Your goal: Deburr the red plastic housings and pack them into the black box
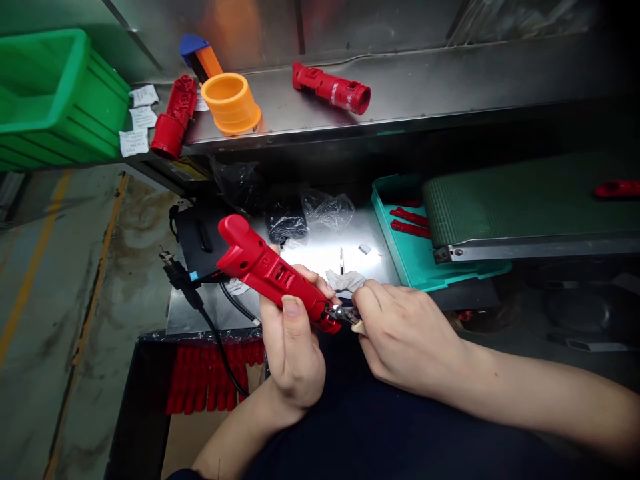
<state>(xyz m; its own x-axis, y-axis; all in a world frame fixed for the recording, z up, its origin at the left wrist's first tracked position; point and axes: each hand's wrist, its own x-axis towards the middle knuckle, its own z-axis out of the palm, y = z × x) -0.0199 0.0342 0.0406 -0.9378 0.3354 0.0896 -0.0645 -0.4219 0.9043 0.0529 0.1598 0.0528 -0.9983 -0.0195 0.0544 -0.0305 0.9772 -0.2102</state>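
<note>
My left hand [295, 353] is wrapped round a long red plastic housing [280, 270], its thumb pressed along the near side. The housing slants from upper left down to lower right, with a rounded nose at its upper end. In my right hand [400, 333] are small metal cutting pliers [343, 313] with pale handles, mostly covered by my fingers. Their jaws touch the lower right end of the housing. Whether the jaws have closed on the plastic there I cannot tell.
A steel shelf [410, 87] bears a red housing [333, 90], another red part [175, 117] and an orange ring [230, 103]. Right stand a green conveyor belt [520, 197] and a teal tray [400, 253]. A black box [137, 400] holds several red parts; a plugged cable [210, 327] hangs over it.
</note>
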